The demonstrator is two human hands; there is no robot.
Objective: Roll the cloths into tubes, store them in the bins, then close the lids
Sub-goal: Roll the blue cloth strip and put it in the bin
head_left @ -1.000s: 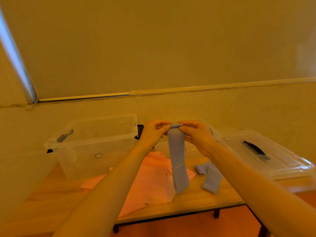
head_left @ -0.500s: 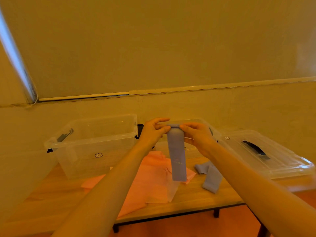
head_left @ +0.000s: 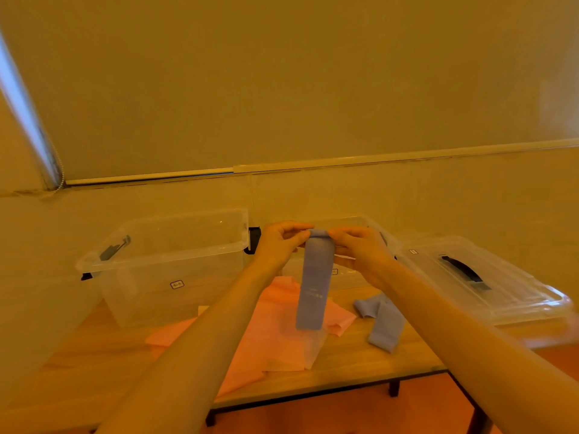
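Observation:
A long blue cloth strip (head_left: 313, 289) hangs in the air above the table, its top end rolled into a small tube. My left hand (head_left: 280, 242) and my right hand (head_left: 357, 250) pinch that rolled top from either side. A second blue cloth (head_left: 383, 322) lies crumpled on the wooden table to the right. Pink cloths (head_left: 266, 336) are spread flat under my arms. An open clear bin (head_left: 169, 245) stands at the left. Another clear bin (head_left: 369, 227) is partly hidden behind my hands.
A clear lid with a black handle (head_left: 470, 270) rests at the right end of the wooden table (head_left: 78, 364). The table stands against a wall. Its front edge and black legs show below, above an orange floor.
The hanging blue strip has grown shorter as its top end is wound up between my fingers; its lower end has risen off the pink cloths. My hands stay in the same place.

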